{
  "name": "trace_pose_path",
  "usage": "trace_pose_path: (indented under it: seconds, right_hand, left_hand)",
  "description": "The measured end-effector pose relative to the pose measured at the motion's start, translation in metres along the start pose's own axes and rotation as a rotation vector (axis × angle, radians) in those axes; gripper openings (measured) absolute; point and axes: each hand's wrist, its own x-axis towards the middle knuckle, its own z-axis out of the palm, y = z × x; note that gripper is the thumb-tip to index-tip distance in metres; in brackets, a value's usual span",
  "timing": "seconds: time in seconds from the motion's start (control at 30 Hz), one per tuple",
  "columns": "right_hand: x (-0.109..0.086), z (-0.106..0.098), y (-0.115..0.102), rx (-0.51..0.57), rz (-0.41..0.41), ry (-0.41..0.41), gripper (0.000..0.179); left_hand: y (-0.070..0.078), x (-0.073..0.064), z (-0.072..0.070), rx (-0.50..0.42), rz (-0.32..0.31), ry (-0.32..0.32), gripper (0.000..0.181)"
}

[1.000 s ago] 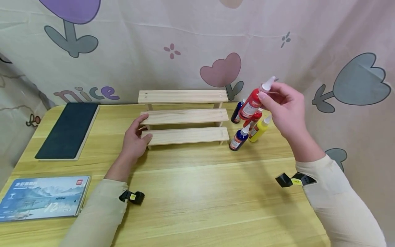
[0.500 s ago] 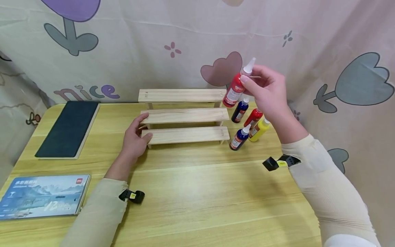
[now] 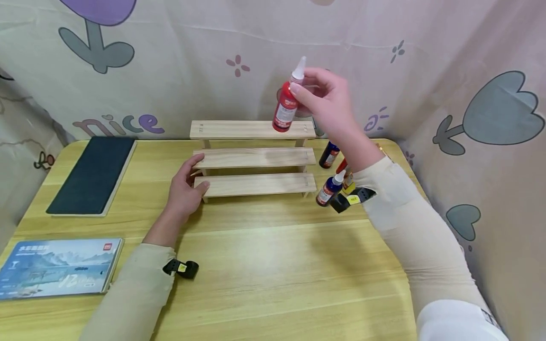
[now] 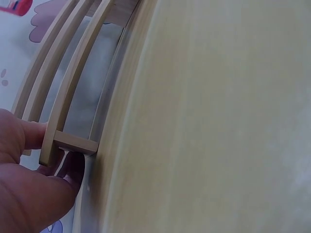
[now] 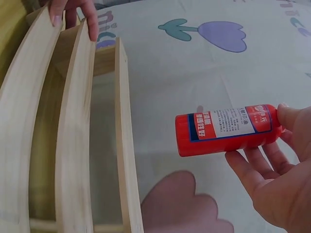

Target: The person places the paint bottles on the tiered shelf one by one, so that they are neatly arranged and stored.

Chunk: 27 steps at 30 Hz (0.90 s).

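Observation:
A red bottle with a white nozzle is pinched near its neck by my right hand. It hangs slightly tilted over the right part of the top shelf of a three-tier wooden rack; the right wrist view shows its label and a gap between bottle and rack. My left hand grips the rack's left end, thumb on the lowest board and fingers at the middle one. In the left wrist view, that hand holds the end of the boards.
Right of the rack stand two blue bottles, the front one with a white nozzle, plus a red and a yellow bottle partly behind my right forearm. A dark notebook and a blue-covered pad lie at the left. A printed curtain hangs behind.
My right hand has carried the red bottle left and upward, from above the other bottles to over the top shelf. The left hand keeps its grip on the rack.

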Motion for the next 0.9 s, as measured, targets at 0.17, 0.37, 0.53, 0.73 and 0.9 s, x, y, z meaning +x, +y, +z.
trace_pose_path:
  seconds: [0.17, 0.37, 0.53, 0.73, 0.9]
  right_hand:
    - [0.015, 0.021, -0.001, 0.031, 0.061, -0.021, 0.028]
    - [0.033, 0.049, 0.006, 0.127, 0.09, -0.076, 0.027]
    - [0.046, 0.068, 0.009, 0.13, 0.129, -0.108, 0.028]
    - [0.056, 0.088, 0.017, 0.095, 0.122, -0.16, 0.031]
    - [0.06, 0.102, 0.02, 0.089, 0.157, -0.181, 0.033]
  left_hand:
    - [0.001, 0.0, 0.0, 0.001, -0.01, -0.004, 0.073]
    - [0.004, -0.002, -0.001, -0.024, -0.027, -0.014, 0.073]
    - [0.004, -0.002, -0.001, -0.036, -0.025, -0.021, 0.073]
    - [0.006, -0.003, 0.0, -0.033, -0.031, -0.025, 0.073]
    - [0.008, -0.004, 0.001, -0.022, -0.038, -0.027, 0.073]
